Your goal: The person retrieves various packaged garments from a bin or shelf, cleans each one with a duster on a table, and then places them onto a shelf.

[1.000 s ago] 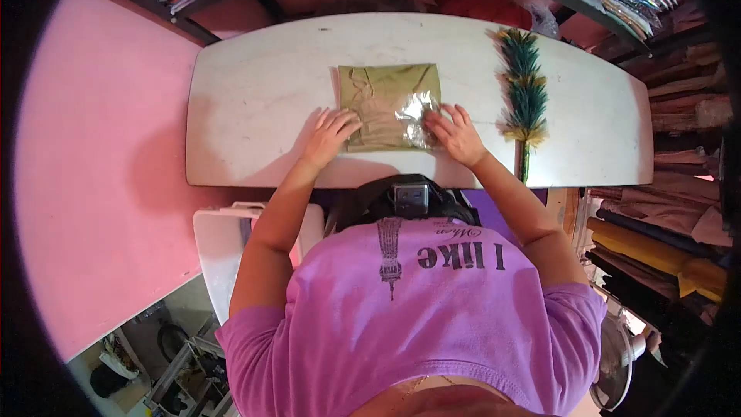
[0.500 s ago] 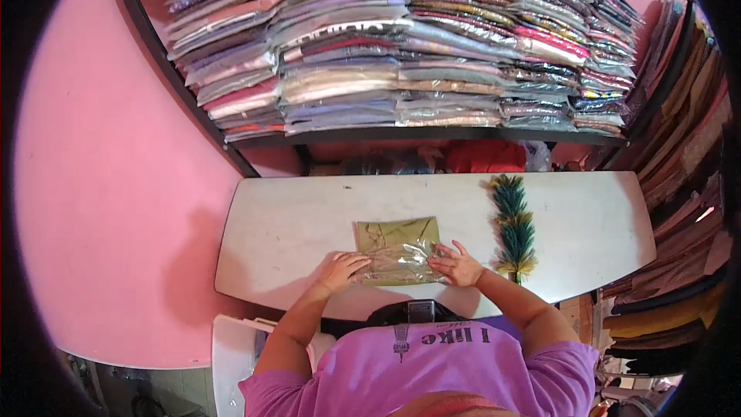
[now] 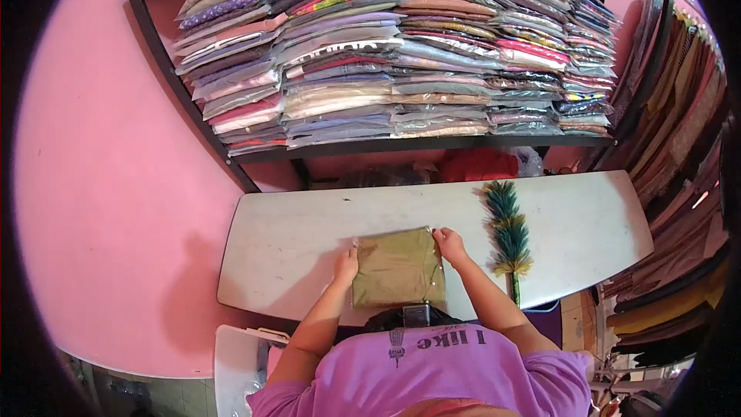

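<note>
An olive-green folded cloth in a clear plastic packet [image 3: 398, 269] is held up near the front edge of the white table [image 3: 301, 224]. My left hand [image 3: 346, 264] grips the packet's left edge near its upper corner. On the other side, my right hand [image 3: 449, 246] pinches the upper right corner between thumb and fingers. The packet's broad face shows smooth, with a shine along its right edge.
A green and yellow feathery duster [image 3: 508, 232] lies on the table to the right. Behind the table, a dark-framed shelf [image 3: 432, 144] holds stacks of packed clothes [image 3: 340, 54]. Garments hang [image 3: 679, 123] at the right. A white chair [image 3: 231, 363] stands at the lower left.
The packet has come up off the table and towards me, its face now smooth and fully shown. Both hands have gone from lying on its sides to gripping its edges. The view has shifted slightly.
</note>
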### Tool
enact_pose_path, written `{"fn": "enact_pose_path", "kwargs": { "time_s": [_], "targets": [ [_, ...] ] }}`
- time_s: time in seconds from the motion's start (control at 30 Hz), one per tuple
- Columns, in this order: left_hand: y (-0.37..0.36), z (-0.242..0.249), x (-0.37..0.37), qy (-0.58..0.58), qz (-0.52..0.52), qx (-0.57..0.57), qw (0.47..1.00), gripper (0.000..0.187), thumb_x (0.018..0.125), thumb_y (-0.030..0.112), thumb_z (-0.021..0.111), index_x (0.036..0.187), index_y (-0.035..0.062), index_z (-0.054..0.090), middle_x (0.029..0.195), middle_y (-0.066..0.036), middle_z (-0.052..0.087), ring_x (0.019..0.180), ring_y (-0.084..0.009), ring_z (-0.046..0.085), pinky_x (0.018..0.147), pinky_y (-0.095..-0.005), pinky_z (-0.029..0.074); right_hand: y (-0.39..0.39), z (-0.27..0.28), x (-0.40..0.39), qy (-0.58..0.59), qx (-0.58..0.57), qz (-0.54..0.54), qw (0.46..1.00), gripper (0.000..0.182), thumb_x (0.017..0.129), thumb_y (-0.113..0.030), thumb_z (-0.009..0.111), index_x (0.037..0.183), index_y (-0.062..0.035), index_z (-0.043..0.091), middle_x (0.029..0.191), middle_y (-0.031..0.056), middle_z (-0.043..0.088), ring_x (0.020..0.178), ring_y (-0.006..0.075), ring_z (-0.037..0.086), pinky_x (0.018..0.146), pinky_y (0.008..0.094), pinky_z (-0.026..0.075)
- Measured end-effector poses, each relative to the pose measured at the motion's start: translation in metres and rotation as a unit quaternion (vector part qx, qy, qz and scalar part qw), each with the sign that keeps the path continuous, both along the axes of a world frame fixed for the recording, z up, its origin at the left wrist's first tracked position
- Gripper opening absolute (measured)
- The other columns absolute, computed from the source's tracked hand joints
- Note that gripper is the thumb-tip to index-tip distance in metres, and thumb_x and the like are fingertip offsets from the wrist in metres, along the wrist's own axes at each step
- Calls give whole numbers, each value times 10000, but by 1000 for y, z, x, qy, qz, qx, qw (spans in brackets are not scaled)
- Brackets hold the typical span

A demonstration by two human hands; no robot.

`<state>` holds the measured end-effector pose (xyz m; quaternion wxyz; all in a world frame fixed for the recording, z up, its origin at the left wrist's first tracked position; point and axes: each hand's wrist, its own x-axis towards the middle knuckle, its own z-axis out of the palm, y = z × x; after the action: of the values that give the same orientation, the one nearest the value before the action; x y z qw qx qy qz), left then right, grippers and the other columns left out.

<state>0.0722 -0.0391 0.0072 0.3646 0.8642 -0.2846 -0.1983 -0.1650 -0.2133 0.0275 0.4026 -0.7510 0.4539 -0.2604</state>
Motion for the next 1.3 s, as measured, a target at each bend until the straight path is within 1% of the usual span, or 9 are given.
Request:
{"fn": "enact_pose_path", "kwargs": {
  "time_s": [0.07,0.1,0.2,0.47,0.77,0.87,1.0,1.2,1.3],
  "targets": [
    [16,-31,-10,22,25,27,999,420,857,356,520,1027,-25,567,960,-241,612,939,-386,581,818,-431,437,4,-62,-8,85,-35,-42,995,445,808,-389,580,1046,-13,584,757,209,635,723,352,613,663,415,474],
    [23,-36,-13,13,0,7,1000,419,850,330,535,1102,-4,509,1004,-244,588,1001,-349,553,845,-403,430,13,-60,-17,104,-8,9,995,606,752,-345,625,1244,-50,431,722,205,629,733,360,622,675,428,487],
    [37,-16,-35,32,-8,-62,998,443,786,259,621,1143,50,462,968,-239,580,981,-324,564,824,-383,442,44,-42,-27,71,3,-6,997,682,729,-236,616,1315,-66,312,690,188,626,669,359,617,630,441,482],
    [53,2,-46,-48,-125,19,991,177,735,127,619,907,148,584,836,-86,646,823,-263,628,714,-355,483,76,-39,-30,59,-103,-3,993,342,733,-123,566,1070,-119,509,695,180,622,656,363,605,607,453,478],
    [56,-7,-27,82,-177,48,980,248,709,49,641,938,144,659,902,-73,664,817,-185,624,726,-293,481,81,-26,-34,66,-103,34,992,155,730,-40,512,806,-87,639,768,151,640,719,336,620,662,403,498],
    [52,32,-30,106,-188,-20,976,271,716,-58,571,945,62,651,877,-40,627,789,-106,571,689,-256,465,71,13,-29,53,-125,48,990,171,720,-23,505,751,-86,661,784,146,644,715,327,623,667,391,499],
    [30,78,-15,87,-213,-127,965,324,714,-20,632,1020,84,621,948,-66,636,844,-148,576,750,-278,462,44,77,-25,-14,-213,62,975,200,708,-17,513,790,-89,681,788,135,650,749,309,629,698,370,501],
    [3,218,-27,-102,-255,-177,945,448,690,-34,598,1125,64,553,774,30,519,637,-54,441,560,-230,399,0,204,-32,-128,-329,88,932,189,708,15,530,809,-63,670,778,165,638,723,327,622,666,387,494],
    [-17,284,-35,-140,-241,-156,948,430,717,1,621,1128,110,553,867,-94,596,707,-173,538,660,-304,454,-31,260,-37,-124,-269,107,949,192,726,16,531,826,-67,673,745,153,633,654,252,627,603,322,487]
  ]
}}
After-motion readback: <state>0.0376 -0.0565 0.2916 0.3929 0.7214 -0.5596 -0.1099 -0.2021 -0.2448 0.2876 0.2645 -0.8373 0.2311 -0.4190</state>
